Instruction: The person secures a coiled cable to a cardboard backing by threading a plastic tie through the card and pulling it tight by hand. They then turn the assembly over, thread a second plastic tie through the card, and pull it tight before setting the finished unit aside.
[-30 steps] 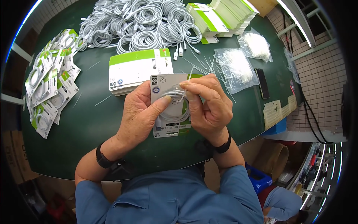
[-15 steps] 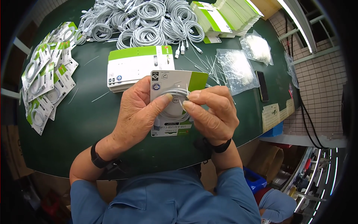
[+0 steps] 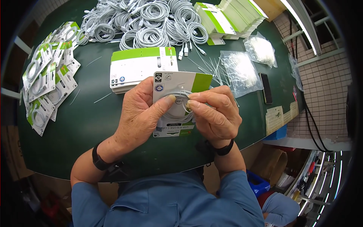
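Observation:
Over the table's near part, my left hand (image 3: 137, 115) is closed on a white and green cardboard backing card (image 3: 203, 81), gripping its left side. Its thumb presses a coiled light-grey cable (image 3: 174, 119) against the card's face. At the coil's right side, my right hand (image 3: 218, 115) pinches a thin white cable tie (image 3: 185, 107) between thumb and fingertips. The tie passes around the cable strands, its small white head showing just above the coil. My fingertips hide the tie's ends. The card is upside down to me, its hanging slot at the near edge.
Behind the card lies a stack of cards (image 3: 141, 62). Carded cables (image 3: 47, 83) are heaped at left, loose coiled cables (image 3: 151, 22) at the back. More cards (image 3: 230, 17), bags of ties (image 3: 240, 72), loose ties (image 3: 217, 70) and a phone (image 3: 266, 87) are on the right.
My right fingertips have drawn closer together on the cable tie and dipped slightly. The tie end that stood up above them no longer shows. My left hand keeps its hold.

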The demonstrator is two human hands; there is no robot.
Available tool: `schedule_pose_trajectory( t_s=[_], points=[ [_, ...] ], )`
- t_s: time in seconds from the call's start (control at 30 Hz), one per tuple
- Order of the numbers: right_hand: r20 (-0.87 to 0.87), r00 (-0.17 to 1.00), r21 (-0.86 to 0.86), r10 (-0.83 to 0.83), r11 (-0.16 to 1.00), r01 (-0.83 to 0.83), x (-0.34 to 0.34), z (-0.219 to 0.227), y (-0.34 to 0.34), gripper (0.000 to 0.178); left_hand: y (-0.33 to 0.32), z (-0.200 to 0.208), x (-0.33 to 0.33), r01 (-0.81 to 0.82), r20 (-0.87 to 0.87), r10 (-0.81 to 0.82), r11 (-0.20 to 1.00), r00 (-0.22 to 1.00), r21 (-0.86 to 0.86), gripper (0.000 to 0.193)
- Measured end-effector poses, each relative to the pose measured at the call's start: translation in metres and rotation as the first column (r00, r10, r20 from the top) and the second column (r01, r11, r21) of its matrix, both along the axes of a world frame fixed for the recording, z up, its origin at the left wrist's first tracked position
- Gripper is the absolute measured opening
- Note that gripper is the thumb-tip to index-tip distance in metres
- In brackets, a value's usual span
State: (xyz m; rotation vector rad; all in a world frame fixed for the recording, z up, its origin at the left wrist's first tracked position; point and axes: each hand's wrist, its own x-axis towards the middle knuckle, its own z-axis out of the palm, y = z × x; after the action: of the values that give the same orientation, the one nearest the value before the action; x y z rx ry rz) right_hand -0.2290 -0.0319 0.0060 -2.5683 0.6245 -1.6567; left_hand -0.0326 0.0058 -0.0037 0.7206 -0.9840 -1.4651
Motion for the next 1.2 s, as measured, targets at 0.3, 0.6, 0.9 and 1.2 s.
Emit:
schedule_pose_trajectory(
  t_s=[0.3,0.6,0.9,1.2],
  points=[
    [0.035,0.999,0.007,0.005,1.000,-0.006,0.0046,0.0007,-0.0017,0.023,0.0016,0.0017,-0.0006,-0.013,0.034,0.013,1.000,0.999,-0.010,0.034],
    [0.097,0.995,0.095,0.018,0.995,-0.027,0.0044,-0.0018,-0.0048,0.018,0.0032,-0.0007,-0.0022,-0.021,0.082,0.026,0.998,0.996,-0.059,0.033],
    [0.104,0.995,0.107,-0.003,0.994,-0.008,0.0058,-0.0019,-0.0064,0.017,0.0036,-0.0028,-0.0018,-0.017,0.112,0.025,0.997,0.993,-0.073,0.032],
    [0.091,0.996,0.093,-0.008,0.996,-0.001,0.0059,-0.0035,-0.0069,0.016,0.0028,-0.0034,-0.0014,-0.002,0.099,0.007,0.999,0.995,-0.048,0.032]
  ],
)
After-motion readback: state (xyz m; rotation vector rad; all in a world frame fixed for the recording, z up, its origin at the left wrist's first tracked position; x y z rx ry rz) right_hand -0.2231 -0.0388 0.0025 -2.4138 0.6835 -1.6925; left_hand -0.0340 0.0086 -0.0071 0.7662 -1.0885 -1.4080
